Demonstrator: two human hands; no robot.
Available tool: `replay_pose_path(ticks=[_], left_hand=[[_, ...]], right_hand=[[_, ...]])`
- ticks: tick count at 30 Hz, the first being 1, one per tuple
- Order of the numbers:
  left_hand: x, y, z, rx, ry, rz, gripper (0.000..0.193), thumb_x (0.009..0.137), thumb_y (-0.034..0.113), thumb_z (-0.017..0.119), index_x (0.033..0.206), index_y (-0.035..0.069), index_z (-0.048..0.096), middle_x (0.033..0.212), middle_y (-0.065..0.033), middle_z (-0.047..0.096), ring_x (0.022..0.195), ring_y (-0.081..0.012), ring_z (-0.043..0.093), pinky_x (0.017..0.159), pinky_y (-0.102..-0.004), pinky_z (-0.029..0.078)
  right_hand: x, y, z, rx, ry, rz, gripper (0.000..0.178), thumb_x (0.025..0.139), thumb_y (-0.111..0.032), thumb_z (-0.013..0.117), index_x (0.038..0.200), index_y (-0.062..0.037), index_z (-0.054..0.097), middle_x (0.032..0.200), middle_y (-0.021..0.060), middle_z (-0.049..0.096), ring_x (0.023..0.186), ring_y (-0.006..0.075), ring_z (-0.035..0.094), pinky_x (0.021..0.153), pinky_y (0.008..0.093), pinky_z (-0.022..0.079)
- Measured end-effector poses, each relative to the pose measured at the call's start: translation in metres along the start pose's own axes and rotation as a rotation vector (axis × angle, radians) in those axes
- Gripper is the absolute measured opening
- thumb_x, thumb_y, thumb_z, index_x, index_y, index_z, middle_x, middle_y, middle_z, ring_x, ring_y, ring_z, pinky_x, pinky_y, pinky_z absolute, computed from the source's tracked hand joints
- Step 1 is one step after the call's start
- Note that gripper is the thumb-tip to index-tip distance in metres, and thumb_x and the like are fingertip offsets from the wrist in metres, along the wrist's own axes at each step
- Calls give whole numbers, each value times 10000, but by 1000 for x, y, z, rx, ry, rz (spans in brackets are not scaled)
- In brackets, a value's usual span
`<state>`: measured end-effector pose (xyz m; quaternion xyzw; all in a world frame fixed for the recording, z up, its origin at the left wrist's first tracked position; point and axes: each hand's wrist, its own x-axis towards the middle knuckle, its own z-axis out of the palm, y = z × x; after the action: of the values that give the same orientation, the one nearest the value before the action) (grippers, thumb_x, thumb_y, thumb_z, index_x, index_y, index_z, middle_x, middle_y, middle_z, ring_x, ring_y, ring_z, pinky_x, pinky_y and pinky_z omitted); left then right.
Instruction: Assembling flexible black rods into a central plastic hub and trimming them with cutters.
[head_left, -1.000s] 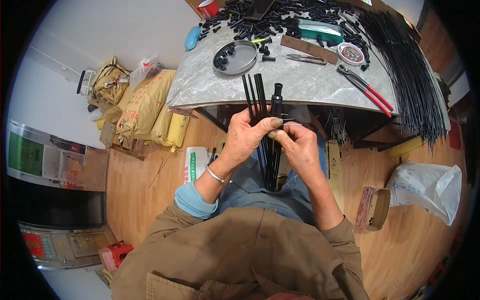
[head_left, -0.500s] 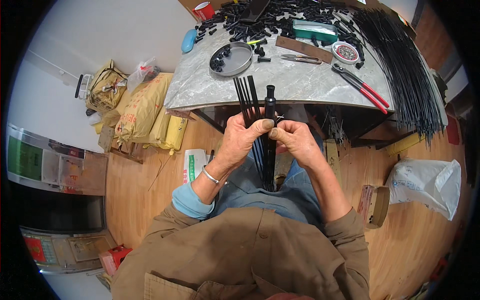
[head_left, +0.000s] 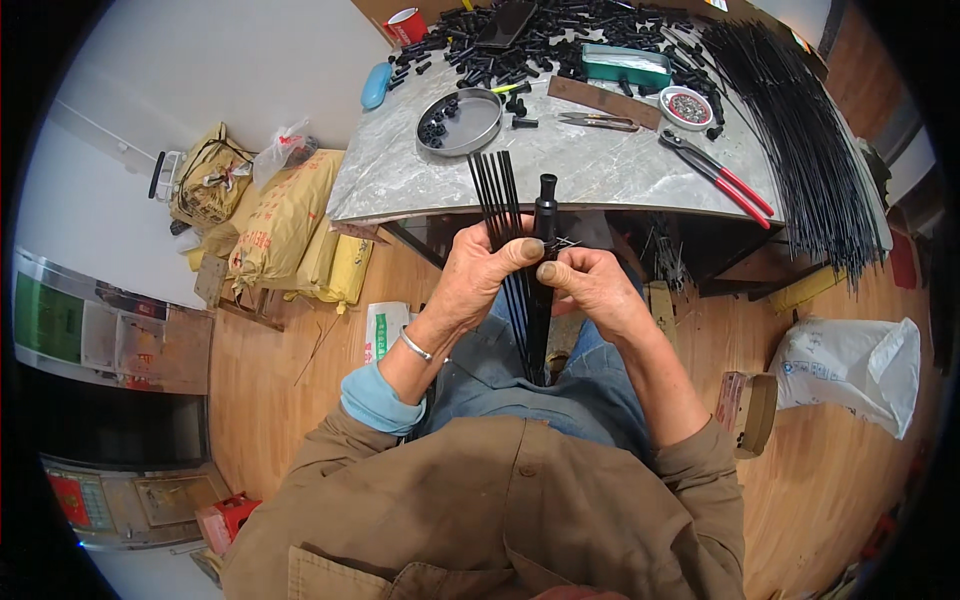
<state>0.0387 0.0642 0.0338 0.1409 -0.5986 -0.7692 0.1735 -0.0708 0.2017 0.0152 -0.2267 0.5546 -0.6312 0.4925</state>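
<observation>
Over my lap, my left hand (head_left: pixel 485 268) is closed, with the thumb pressed along a black tube with a narrow knobbed top (head_left: pixel 547 205). Between its fingers also stands a fan of long, thin black strips (head_left: pixel 490 185), just left of the tube. My right hand (head_left: pixel 598 285) pinches against the tube's right side below the knob, thumb and forefinger together. Several thin, pale metallic slivers (head_left: pixel 567 243) stick out above those fingers; they look like pins or short wires. The lower ends of strips and tube reach down toward my lap.
On the grey table (head_left: pixel 610 180) lie a round tin (head_left: pixel 490 130), red-handled cutters (head_left: pixel 720 180), thread snips (head_left: pixel 600 122), a white bowl of small metal bits (head_left: pixel 687 107), a green box (head_left: pixel 625 68) and heaped black fittings (head_left: pixel 555 30). Long black rods (head_left: pixel 800 140) hang over its right edge.
The tube's top has shifted slightly right and down. The strips are fanned more evenly, and more pale slivers show above my right fingers. Both hands keep their grip.
</observation>
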Motion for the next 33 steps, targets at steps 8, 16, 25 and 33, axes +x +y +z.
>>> replay_pose_path(ticks=[8,16,25,33], left_hand=[[5,6,-1,19,-83,-40,377,828,268,723,1079,2,629,966,-60,669,888,-141,620,836,-287,483],[10,11,-5,66,-217,-59,400,832,313,715,1071,1,640,975,-52,664,911,-132,605,857,-291,469],[7,-5,-5,-111,-251,-93,415,873,351,650,1100,5,622,1033,-51,643,937,-139,602,845,-289,475],[3,-8,22,-9,-5,6,461,991,415,404,1159,7,537,950,-37,625,882,-117,595,792,-272,479]], right_hand=[[-3,5,4,4,84,-42,311,773,-318,770,719,-81,576,680,-29,555,592,65,534,539,236,498],[-5,-4,-5,50,38,14,323,754,-300,792,696,-82,561,678,-23,540,585,68,526,529,240,511],[-1,-1,-3,109,17,-57,321,709,-203,823,865,-71,576,776,-15,564,702,87,556,632,250,517],[11,-2,6,307,14,-144,415,742,-186,799,1061,-66,562,771,-35,569,624,47,518,551,181,405]])
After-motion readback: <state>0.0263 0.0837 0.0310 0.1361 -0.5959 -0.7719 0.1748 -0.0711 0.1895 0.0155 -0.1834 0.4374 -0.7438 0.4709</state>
